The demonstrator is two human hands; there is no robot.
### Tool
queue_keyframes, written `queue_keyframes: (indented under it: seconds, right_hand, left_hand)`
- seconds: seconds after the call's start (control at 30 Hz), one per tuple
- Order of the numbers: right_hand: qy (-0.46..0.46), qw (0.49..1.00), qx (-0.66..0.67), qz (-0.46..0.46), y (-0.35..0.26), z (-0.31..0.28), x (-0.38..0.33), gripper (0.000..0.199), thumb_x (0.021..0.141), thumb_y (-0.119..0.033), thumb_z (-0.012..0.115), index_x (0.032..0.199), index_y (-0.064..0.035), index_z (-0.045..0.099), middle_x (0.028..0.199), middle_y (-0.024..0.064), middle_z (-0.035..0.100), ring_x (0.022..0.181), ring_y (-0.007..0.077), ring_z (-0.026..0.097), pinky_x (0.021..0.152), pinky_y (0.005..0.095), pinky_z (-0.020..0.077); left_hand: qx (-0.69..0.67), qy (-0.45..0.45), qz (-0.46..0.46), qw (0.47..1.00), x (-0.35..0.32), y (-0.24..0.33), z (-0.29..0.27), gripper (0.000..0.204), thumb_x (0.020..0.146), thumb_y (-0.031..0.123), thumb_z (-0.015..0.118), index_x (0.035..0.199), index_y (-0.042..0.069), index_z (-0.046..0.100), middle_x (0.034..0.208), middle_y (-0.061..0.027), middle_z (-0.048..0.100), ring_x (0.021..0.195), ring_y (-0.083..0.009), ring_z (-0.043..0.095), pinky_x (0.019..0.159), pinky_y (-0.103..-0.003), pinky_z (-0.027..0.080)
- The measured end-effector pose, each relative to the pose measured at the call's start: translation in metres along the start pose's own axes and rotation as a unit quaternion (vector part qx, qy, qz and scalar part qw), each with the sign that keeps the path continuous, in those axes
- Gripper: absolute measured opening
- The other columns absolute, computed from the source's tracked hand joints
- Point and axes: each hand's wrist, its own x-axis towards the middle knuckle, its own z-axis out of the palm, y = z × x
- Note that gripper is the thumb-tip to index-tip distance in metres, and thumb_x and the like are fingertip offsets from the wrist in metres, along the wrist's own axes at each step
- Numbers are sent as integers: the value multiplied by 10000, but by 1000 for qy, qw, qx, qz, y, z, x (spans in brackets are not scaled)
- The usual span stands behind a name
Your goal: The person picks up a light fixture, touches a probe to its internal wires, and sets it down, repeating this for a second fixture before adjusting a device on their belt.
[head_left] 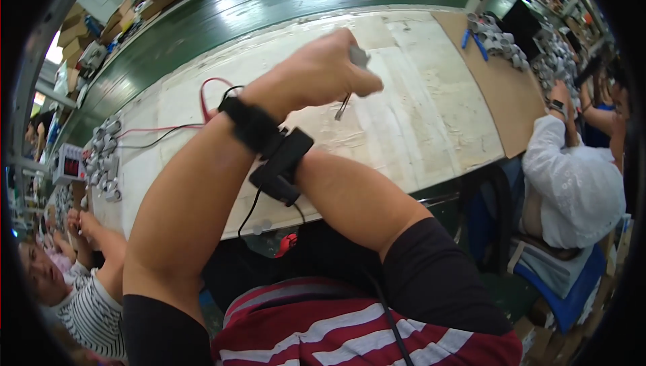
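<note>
My left hand (313, 73) reaches over the far middle of the pale worktable (417, 137). Between its thumb and fingers is a small grey part (359, 57), mostly covered by the hand. Short thin leads (343, 107) hang below that hand. My right forearm (360, 194) crosses behind my left arm, so the right hand and its fingers are hidden there. Black straps and a black module (282, 167) sit at my wrists. A red wire (204, 96) and a black wire run over the table and pass behind my left forearm.
At the left stand a display box (68, 164) and several grey-white round parts (104, 157). Blue-handled pliers (475, 44) lie beside more such parts (501, 43) on a brown board (481, 83) at the right. Co-workers sit on both sides; a green surface (269, 9) runs behind the table.
</note>
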Motion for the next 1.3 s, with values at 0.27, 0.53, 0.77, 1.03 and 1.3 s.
queue_keyframes:
  seconds: [0.27, 0.53, 0.77, 1.03, 1.3]
  right_hand:
    - [112, 911, -391, -67, -23, 62, -33, 209, 948, -246, 734, 929, -40, 705, 690, 45, 668, 558, 126, 630, 480, 282, 498]
    - [144, 905, -397, -56, -17, 91, -44, 154, 989, -175, 723, 999, -23, 694, 809, 48, 705, 646, 101, 635, 560, 239, 506]
    - [137, 890, -431, -52, -3, 102, -52, 149, 1003, -167, 712, 1031, -22, 691, 836, 51, 710, 684, 98, 637, 571, 236, 505]
    - [131, 885, -444, -44, 1, 102, -52, 163, 1000, -175, 723, 1048, -23, 691, 836, 42, 709, 680, 86, 629, 576, 232, 504]
    - [115, 865, -484, -63, 6, 96, -50, 172, 994, -179, 740, 1037, -19, 695, 832, 36, 706, 652, 75, 612, 579, 228, 499]
  left_hand:
    - [-454, 317, 32, 832, -189, -116, -41, 551, 965, 129, 694, 1425, 6, 417, 1095, -100, 659, 947, -175, 667, 797, -309, 558]
    - [-294, 447, 18, 844, -251, -206, 5, 524, 981, -12, 658, 1405, 46, 357, 1199, -98, 592, 986, -158, 646, 871, -310, 551]
    - [-270, 512, 31, 815, -244, -204, 22, 539, 891, -32, 793, 1260, 47, 408, 1110, -75, 562, 931, -117, 622, 802, -271, 567]
    - [-292, 525, 19, 799, -240, -199, 23, 561, 853, 0, 855, 1196, 41, 413, 1085, -69, 557, 908, -107, 614, 769, -261, 565]
    - [-310, 509, 28, 803, -242, -197, 25, 569, 857, -11, 850, 1201, 39, 399, 1085, -80, 568, 909, -106, 628, 778, -261, 577]
